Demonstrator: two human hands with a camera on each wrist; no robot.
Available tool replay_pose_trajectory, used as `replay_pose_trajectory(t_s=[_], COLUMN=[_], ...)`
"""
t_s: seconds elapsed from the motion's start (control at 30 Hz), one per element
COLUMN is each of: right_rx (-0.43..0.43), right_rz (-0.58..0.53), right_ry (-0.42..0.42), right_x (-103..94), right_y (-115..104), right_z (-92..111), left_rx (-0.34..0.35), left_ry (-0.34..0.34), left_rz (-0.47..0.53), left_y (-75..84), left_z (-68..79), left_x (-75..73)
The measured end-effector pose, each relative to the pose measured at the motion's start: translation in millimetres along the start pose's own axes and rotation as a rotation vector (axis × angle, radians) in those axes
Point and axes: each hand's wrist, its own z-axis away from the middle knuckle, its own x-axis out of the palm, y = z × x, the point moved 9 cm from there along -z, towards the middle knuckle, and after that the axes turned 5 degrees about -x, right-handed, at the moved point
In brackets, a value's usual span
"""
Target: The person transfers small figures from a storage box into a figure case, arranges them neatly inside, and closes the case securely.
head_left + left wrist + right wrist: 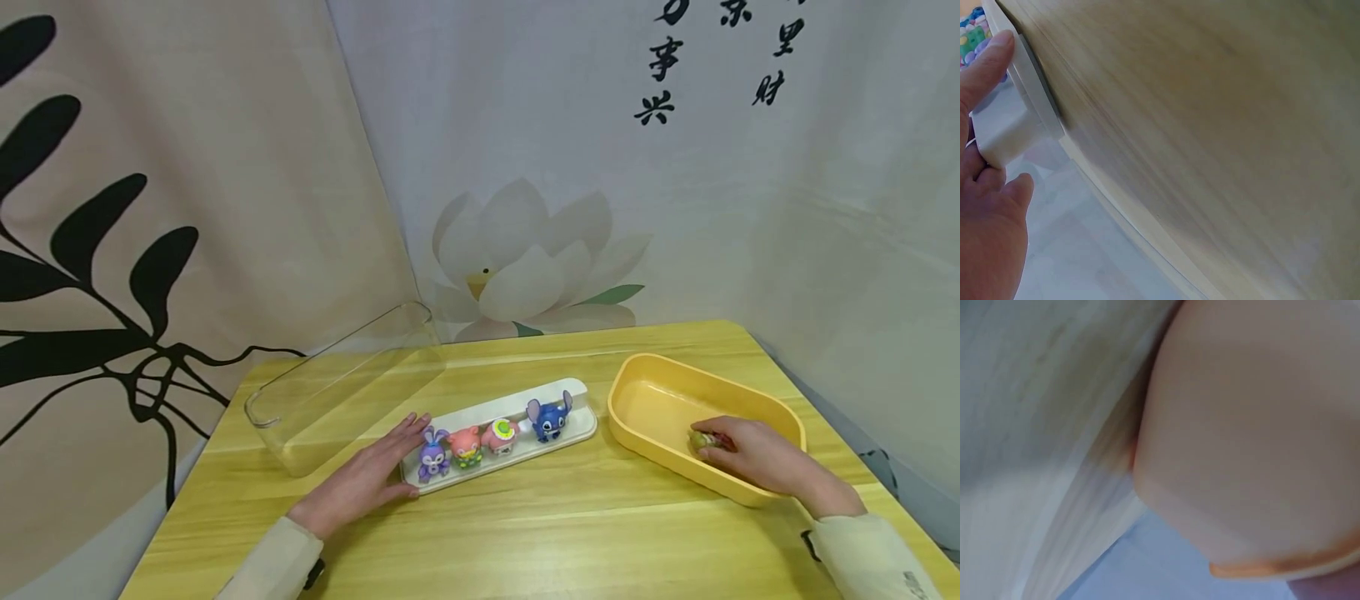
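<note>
At far left, clear plastic case (348, 387) on the table (525, 521), long and see-through, tabletop visible through it. Just right of that, left hand (367, 483), grip spread wide, thumb at the near corner of the white tray (582, 419), fingers reaching to the far side, straddling the tray's left end. In the left wrist view, touching the tray's pale rim with one digit.

Inside the white tray, four small figures in a row, left to right: purple rabbit-eared figure (433, 458) nearest the left grip; pink figure with green at the base (465, 448); pink-and-white figure with a yellow-green disc (500, 437); blue big-eared figure (549, 419) toward the right end.

Farther right, near the white tray but apart from it: yellow container (663, 404), open-topped, rounded corners. Over its right part, right hand (750, 454), grip narrow, pinching a small yellow-green piece (702, 439) with reddish bits, mostly covered by the fingers. Within the yellow container's outline; cannot tell whether touching its floor. In the right wrist view, mainly the container's outer wall, too blurred for finger detail.
</note>
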Motion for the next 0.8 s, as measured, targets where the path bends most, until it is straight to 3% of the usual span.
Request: replay_pose_trajectory(t_s=[0.23, 0.57, 0.8], right_rx=[0.01, 0.09, 0.004], right_rz=[-0.035, -0.065, -0.042], right_ry=[0.036, 0.155, 0.267], right_x=[-1.5, -21.0, -43.1], right_y=[-1.6, -8.1, -29.8], right_z=[1.1, 3.9, 5.8], left_rx=[-0.008, -0.01, 0.009], left_ry=[-0.006, -0.007, -0.002], left_rz=[0.003, 0.013, -0.008], left_y=[-1.1, -1.9, -1.4], left_z=[0.1, 0.5, -0.4], left_x=[0.5, 0.4, -1.2])
